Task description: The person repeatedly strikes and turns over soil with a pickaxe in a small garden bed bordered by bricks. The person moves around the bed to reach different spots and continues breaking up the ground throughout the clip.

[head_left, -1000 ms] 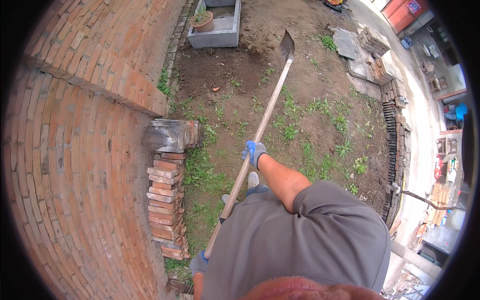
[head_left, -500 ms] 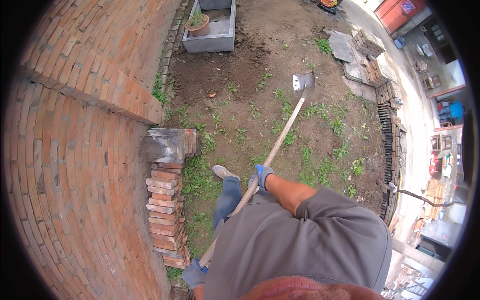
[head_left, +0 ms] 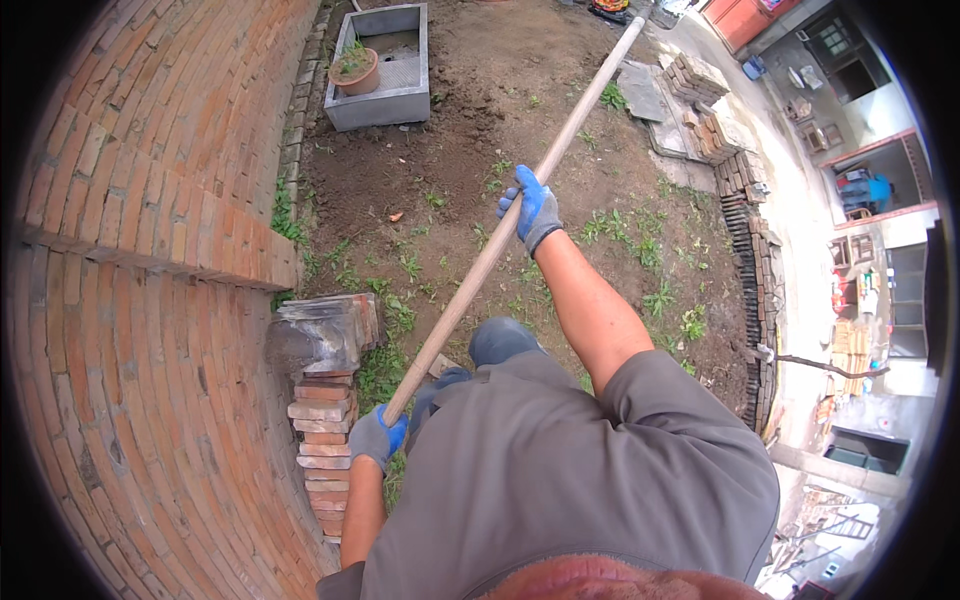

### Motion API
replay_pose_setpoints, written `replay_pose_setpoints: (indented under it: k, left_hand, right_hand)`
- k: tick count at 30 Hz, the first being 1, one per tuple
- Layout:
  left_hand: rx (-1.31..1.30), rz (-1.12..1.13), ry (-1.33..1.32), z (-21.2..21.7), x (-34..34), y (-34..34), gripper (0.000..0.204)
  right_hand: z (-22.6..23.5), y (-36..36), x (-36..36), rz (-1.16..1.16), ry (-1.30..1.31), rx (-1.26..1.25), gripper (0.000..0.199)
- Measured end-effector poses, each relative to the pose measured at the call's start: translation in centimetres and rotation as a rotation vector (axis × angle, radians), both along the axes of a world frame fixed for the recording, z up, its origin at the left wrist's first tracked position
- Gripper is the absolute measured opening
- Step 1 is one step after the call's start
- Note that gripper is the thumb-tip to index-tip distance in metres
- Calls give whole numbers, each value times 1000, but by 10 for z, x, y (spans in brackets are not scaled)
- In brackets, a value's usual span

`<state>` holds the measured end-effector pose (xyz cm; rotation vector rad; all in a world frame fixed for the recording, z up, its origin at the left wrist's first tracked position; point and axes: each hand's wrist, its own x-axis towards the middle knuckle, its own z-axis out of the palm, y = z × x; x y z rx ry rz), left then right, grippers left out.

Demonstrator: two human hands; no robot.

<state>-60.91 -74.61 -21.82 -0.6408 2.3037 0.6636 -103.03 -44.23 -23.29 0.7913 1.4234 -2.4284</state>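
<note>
My right hand (head_left: pixel 535 210), in a blue and grey glove, is closed around the middle of a long wooden handle (head_left: pixel 470 290). Lower down, my left hand (head_left: pixel 378 437), gloved alike, grips the handle near its lower end. The handle belongs to what looks like a hoe and slants up from lower left to upper right. Its far end is raised off the ground, and the metal head is hardly visible at the top edge of the view. Beneath it lies bare brown soil (head_left: pixel 450 170) with scattered green weeds (head_left: pixel 640 240).
A brick wall (head_left: pixel 150 330) rises on the left, with stacked bricks (head_left: pixel 325 440) at its foot. Ahead, a grey concrete trough (head_left: pixel 378 115) holds a potted plant (head_left: pixel 355 72). Brick and tile stacks (head_left: pixel 750 240) line the right side; a thin stick (head_left: pixel 830 367) juts out there.
The hoe has lifted from the weedy soil, its head rising up and away. Both hands have moved up with the handle, my right arm now stretched further forward.
</note>
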Motion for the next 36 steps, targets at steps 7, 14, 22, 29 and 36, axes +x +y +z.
replay_pose_setpoints:
  k: [7, 14, 22, 29, 36]
  left_hand:
    - [105, 137, 12, 7, -114, 49, 52]
    - [58, 211, -328, -8, -73, 72, 53]
    - [40, 439, -613, 96, 99, 125, 56]
    - [82, 514, -766, 147, 91, 191, 59]
    - [-130, 686, -656, 182, 49, 200, 33]
  right_hand:
    - [-96, -29, -106, 6, -43, 367, 39]
    - [-186, -91, 24, 1368, -412, 796, 59]
    - [-202, -88, 50, 1520, -563, 631, 59]
    - [-274, -79, 43, 1256, -675, 581, 64]
    - [-346, -87, 78, 887, -956, 239, 35]
